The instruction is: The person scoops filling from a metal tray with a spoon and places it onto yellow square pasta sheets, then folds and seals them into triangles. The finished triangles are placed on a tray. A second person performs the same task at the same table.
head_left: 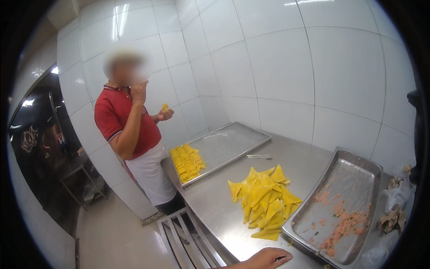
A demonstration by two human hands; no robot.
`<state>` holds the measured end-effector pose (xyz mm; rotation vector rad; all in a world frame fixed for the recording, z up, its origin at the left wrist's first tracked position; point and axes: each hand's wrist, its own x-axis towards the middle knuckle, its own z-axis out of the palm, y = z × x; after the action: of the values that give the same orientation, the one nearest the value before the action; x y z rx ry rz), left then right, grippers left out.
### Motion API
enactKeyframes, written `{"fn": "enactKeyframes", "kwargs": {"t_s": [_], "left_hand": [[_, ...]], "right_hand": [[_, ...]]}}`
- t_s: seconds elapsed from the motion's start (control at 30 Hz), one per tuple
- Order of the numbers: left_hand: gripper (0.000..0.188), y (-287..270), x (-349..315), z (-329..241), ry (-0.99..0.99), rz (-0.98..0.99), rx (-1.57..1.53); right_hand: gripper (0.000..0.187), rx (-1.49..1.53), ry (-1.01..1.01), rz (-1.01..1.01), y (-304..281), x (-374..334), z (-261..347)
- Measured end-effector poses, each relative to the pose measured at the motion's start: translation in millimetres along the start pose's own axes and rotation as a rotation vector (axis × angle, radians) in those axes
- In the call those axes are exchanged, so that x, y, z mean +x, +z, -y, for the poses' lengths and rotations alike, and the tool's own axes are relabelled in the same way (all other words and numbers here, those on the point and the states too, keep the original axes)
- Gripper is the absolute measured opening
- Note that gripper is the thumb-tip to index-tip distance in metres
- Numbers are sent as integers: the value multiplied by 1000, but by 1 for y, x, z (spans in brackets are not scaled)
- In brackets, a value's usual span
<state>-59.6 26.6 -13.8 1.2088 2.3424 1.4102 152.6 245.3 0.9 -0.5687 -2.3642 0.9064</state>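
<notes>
My left hand [271, 258] comes in at the lower edge, beside the table's near edge. Its fingers look loosely bent, with a dark gap between them and nothing visible inside; the lower part is cut off. Just beyond it lies a heap of yellow folded dough triangles [264, 197] on the steel table [215, 201]. To its right a deep metal pan [338, 163] holds scraps of pinkish minced filling [345, 226] with green bits. My right hand is out of the picture.
A flat metal tray [233, 134] carries rows of yellow dumplings [187, 162] at its left end. Metal utensils [259, 156] lie nearby. A co-worker [127, 112] in a red shirt holds a small yellow piece. Plastic bags [394, 197] crowd the right; a slatted metal rack [190, 240] stands below.
</notes>
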Motion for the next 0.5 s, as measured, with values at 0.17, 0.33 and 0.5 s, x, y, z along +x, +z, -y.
{"fn": "enactKeyframes", "kwargs": {"t_s": [0.17, 0.33, 0.5], "left_hand": [[24, -1, 1, 0, -8, 15, 8], [24, -1, 2, 0, 1, 17, 17], [25, -1, 2, 2, 13, 11, 10]], "right_hand": [[14, -13, -10, 6, -1, 2, 2], [15, -7, 5, 33, 0, 3, 0], [16, -9, 13, 47, 0, 4, 0]]}}
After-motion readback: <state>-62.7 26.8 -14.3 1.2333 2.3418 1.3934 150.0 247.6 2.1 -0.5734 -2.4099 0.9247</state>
